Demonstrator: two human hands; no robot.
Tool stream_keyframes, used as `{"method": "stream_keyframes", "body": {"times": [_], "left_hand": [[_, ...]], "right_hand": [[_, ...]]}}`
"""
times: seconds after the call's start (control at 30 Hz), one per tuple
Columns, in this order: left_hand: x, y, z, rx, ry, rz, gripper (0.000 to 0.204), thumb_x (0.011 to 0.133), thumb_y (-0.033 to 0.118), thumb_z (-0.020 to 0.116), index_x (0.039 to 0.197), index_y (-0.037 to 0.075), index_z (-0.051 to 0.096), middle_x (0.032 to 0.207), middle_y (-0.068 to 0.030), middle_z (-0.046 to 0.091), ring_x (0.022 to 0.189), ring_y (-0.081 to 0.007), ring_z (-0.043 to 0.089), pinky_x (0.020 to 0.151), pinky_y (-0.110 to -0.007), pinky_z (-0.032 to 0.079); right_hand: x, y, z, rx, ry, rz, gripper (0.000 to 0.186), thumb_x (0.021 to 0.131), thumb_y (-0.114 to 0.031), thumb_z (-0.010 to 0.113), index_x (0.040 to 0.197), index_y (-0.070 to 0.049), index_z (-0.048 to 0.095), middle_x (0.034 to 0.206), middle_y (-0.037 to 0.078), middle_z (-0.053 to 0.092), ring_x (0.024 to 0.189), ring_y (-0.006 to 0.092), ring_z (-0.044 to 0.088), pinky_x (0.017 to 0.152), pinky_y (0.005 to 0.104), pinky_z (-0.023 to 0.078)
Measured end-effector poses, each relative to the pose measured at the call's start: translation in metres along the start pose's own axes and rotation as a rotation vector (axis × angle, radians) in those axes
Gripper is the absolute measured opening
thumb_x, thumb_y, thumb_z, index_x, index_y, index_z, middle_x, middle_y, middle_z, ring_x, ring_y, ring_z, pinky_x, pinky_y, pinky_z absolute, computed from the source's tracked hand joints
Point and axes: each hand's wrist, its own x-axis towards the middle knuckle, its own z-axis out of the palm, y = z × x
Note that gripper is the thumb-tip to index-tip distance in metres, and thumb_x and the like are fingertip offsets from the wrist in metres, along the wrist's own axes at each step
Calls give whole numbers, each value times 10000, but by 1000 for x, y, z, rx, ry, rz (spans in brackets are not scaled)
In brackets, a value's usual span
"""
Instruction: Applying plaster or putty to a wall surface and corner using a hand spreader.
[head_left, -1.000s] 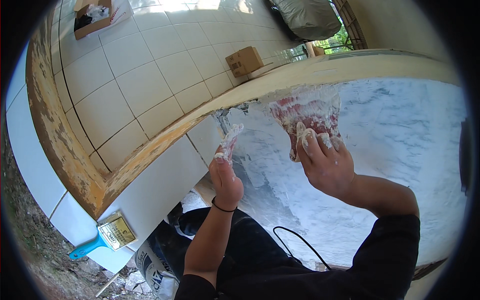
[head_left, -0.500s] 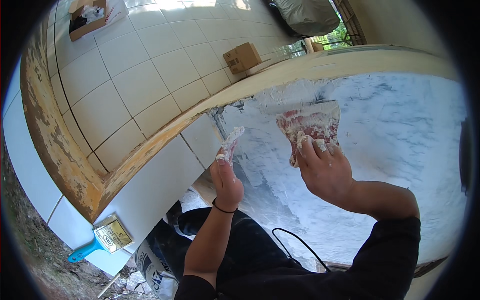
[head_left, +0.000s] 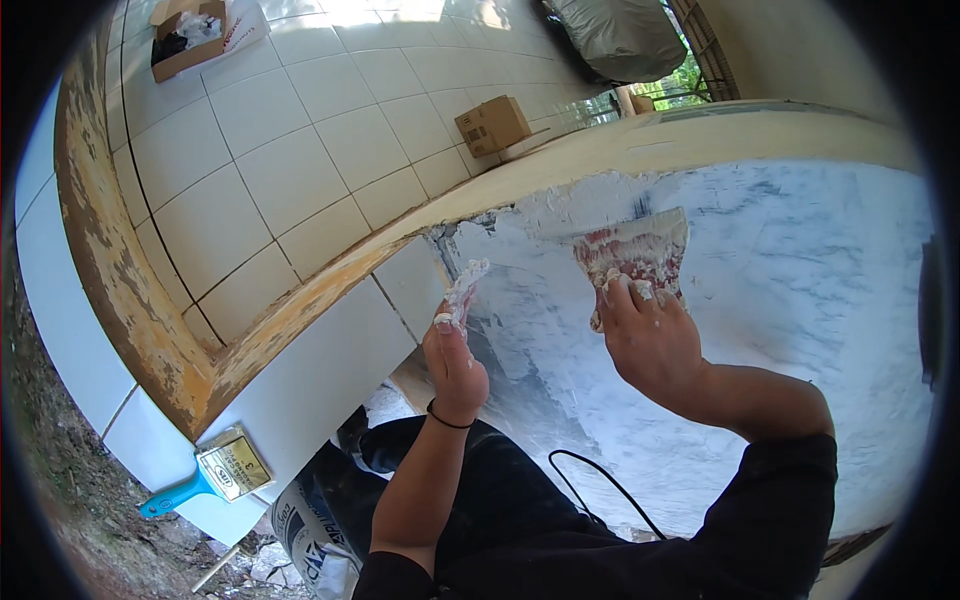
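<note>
My right hand (head_left: 652, 338) grips a red putty scraper (head_left: 637, 250) caked with pale filler, its wide blade pressed against the white-smeared wall surface (head_left: 790, 290). Clumps of filler cling to the fingers. To the left, my left hand (head_left: 459, 372) holds a second putty-covered red piece (head_left: 464, 292), seen nearly edge-on, so its full shape cannot be made out. It stands upright, appearing in front of the wall's rough left edge. A grey, unevenly coated patch (head_left: 525, 370) of the surface shows between my hands.
A blue-handled paintbrush (head_left: 215, 475) lies on the white tiled ledge (head_left: 310, 365) at lower left. Below stands a white bucket (head_left: 305, 535). Beyond the peeling yellow edge (head_left: 135, 300), a tiled floor (head_left: 240, 190) holds two cardboard boxes (head_left: 493, 126). A covered vehicle-like shape (head_left: 620, 40) stands far back.
The scraper in my right hand has shifted slightly right and tilted a little on the wall. My left hand keeps its pose. The whole view has moved slightly.
</note>
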Motion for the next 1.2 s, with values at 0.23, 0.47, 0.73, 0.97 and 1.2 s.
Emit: {"method": "stream_keyframes", "body": {"times": [0.23, 0.47, 0.73, 0.97, 1.2], "left_hand": [[3, 2, -4, 2, 29, -4, 557, 928, 319, 187, 1116, -154, 415, 1128, -248, 477, 1094, -298, 455, 956, -345, 314], [2, 10, 0, -5, 16, -30, 537, 925, 305, 204, 1112, -149, 421, 1104, -244, 492, 1077, -301, 469, 946, -340, 324], [7, 16, -1, -24, 28, -31, 569, 924, 341, 198, 1125, -147, 410, 1128, -237, 482, 1089, -300, 460, 956, -351, 316], [-7, 15, -19, -45, 29, -47, 590, 922, 367, 189, 1168, -138, 367, 1177, -237, 442, 1137, -294, 416, 981, -370, 290], [-10, 16, -25, 23, 40, -124, 670, 903, 464, 199, 1166, -128, 368, 1194, -231, 429, 1137, -298, 414, 1005, -367, 267]], "right_hand": [[44, 19, 12, -37, 156, -6, 112, 686, -96, 562, 720, 4, 598, 774, 72, 472, 619, 160, 501, 479, 257, 420], [12, -3, 4, 8, -22, 7, 108, 710, -87, 550, 685, 12, 584, 790, 79, 465, 607, 165, 499, 489, 261, 424], [53, 22, -41, 151, 65, 27, 190, 672, -63, 550, 833, 33, 580, 867, 110, 485, 738, 191, 546, 560, 299, 459], [122, 1, 17, 42, -440, 164, 122, 721, -71, 534, 777, 3, 613, 900, 97, 502, 785, 192, 568, 586, 283, 476], [79, -13, 17, -21, -397, 95, 152, 721, -112, 551, 801, -10, 630, 864, 94, 488, 728, 200, 545, 570, 275, 431]]}}
